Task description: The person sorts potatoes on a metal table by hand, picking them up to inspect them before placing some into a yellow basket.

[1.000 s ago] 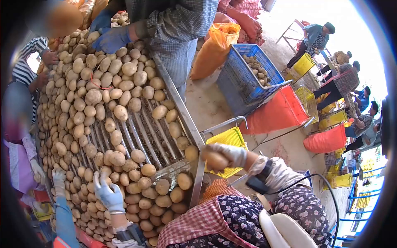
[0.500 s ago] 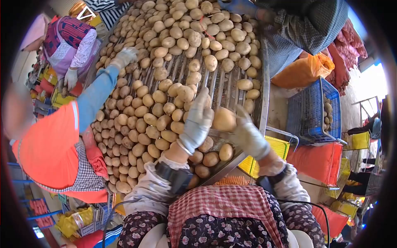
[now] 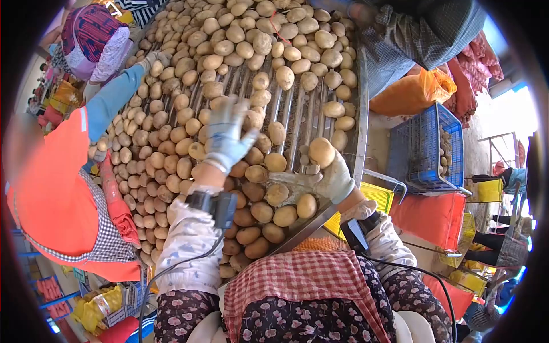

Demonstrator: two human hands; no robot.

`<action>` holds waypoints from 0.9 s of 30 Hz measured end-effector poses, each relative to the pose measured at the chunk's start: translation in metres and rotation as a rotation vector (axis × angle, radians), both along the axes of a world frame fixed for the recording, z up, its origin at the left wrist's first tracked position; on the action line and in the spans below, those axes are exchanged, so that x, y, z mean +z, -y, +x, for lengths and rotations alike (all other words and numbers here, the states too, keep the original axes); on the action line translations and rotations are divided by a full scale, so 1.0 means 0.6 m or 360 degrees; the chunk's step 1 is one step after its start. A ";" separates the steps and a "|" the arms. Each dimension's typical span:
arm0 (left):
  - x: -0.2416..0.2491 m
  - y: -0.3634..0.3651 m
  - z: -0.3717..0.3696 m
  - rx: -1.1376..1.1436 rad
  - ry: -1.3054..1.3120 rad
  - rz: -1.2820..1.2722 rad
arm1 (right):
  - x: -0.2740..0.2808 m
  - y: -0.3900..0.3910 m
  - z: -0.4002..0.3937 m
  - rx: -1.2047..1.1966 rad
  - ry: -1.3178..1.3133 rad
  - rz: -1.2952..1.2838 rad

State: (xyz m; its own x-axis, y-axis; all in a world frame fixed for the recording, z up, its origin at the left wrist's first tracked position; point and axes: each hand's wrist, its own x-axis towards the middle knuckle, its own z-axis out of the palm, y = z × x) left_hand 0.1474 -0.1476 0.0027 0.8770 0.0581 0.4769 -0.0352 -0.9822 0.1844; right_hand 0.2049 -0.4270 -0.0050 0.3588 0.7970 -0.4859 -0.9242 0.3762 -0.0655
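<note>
My left hand [image 3: 230, 136], in a pale work glove, reaches over the potatoes [image 3: 220, 134] on the roller table. Its fingers are spread and slightly blurred, and nothing is gripped in it. Close to the table's right edge, my right hand [image 3: 336, 178], gloved too, has its fingers around a single large potato [image 3: 321, 152]. Below and between the hands, several loose potatoes [image 3: 277, 194] rest near the table's front corner. Bare metal rollers [image 3: 294, 114] show ahead of my right hand.
A metal rail [image 3: 361, 114] edges the table. To the right stand a blue crate [image 3: 437, 154] with potatoes, an orange sack [image 3: 414, 94] and a red sack [image 3: 429, 220]. On the left, a co-worker in an orange vest [image 3: 54, 188] reaches in; another person [image 3: 423, 40] works at the far right.
My left hand has moved left and away from the large potato, which stays at my right hand. More potatoes lie near the front corner. The orange-vested co-worker's arm has shifted left.
</note>
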 end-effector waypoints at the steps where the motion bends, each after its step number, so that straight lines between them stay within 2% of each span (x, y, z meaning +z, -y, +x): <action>1: -0.021 0.016 0.014 0.0025 -0.0045 -0.0104 | -0.009 0.003 0.003 0.0086 0.0044 0.0080; 2: -0.037 0.024 0.027 0.0053 -0.0083 -0.0205 | -0.016 0.004 0.006 0.0094 0.0051 0.0075; 4: -0.033 0.023 0.044 0.0034 0.0046 -0.0269 | -0.020 0.005 0.007 0.0209 0.0324 0.0184; 6: -0.033 0.031 0.048 0.0120 -0.0060 -0.0856 | -0.016 0.005 -0.002 0.0153 0.0354 0.0021; 7: -0.037 0.045 0.035 0.0189 -0.0132 -0.1632 | -0.007 -0.003 -0.002 0.0103 0.0391 -0.0130; 8: -0.036 0.047 0.021 -0.0166 -0.0158 -0.2473 | 0.002 -0.014 -0.003 0.0108 0.0396 -0.0124; 10: 0.024 0.119 -0.030 -0.0119 0.0015 -0.3482 | 0.048 -0.047 -0.018 -0.0184 0.0418 -0.0746; 11: -0.004 0.125 -0.042 -0.0137 0.0129 -0.3815 | 0.018 -0.046 -0.009 0.0031 0.0730 -0.0938; 12: -0.028 0.130 -0.051 -0.0174 0.0266 -0.4137 | 0.019 -0.052 -0.009 0.0052 0.0739 -0.0922; 13: 0.014 0.172 -0.069 -0.0257 0.0300 -0.4311 | 0.022 -0.061 -0.008 0.0113 0.1191 -0.1079; 14: 0.019 0.175 -0.076 -0.0083 0.0285 -0.4502 | 0.036 -0.073 -0.013 0.0171 0.1646 -0.1226; 15: 0.020 0.175 -0.085 -0.0513 0.0395 -0.4658 | 0.056 -0.078 -0.014 0.0378 0.1791 -0.1388; 16: 0.020 0.173 -0.094 -0.0977 0.0511 -0.4770 | 0.062 -0.084 -0.022 0.0398 0.1808 -0.1375; 18: 0.012 0.159 -0.107 -0.1078 0.0585 -0.4835 | 0.071 -0.092 -0.037 0.0224 0.1882 -0.0999; 20: 0.002 0.149 -0.122 -0.1214 0.0620 -0.4932 | 0.099 -0.085 -0.039 0.0337 0.1777 -0.0982; 23: 0.007 0.149 -0.130 -0.1191 0.0594 -0.4919 | 0.095 -0.058 -0.020 0.0114 0.1065 -0.0652; 24: 0.008 0.153 -0.131 -0.1169 0.0567 -0.4923 | 0.091 -0.047 -0.015 0.0118 0.1066 -0.0658; 26: 0.013 0.160 -0.127 -0.1127 0.0516 -0.4910 | 0.086 -0.029 -0.004 0.0107 0.0983 -0.0362; 27: 0.015 0.163 -0.127 -0.1109 0.0487 -0.4907 | 0.104 -0.027 -0.009 0.0159 0.1054 -0.0515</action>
State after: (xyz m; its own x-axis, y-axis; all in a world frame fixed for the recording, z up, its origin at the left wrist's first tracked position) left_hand 0.0711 -0.2455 0.0118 0.9915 0.1177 -0.0556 -0.1281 0.9583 -0.2555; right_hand 0.1995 -0.4109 0.0573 0.5917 0.6947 -0.4090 -0.6815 0.1599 -0.7142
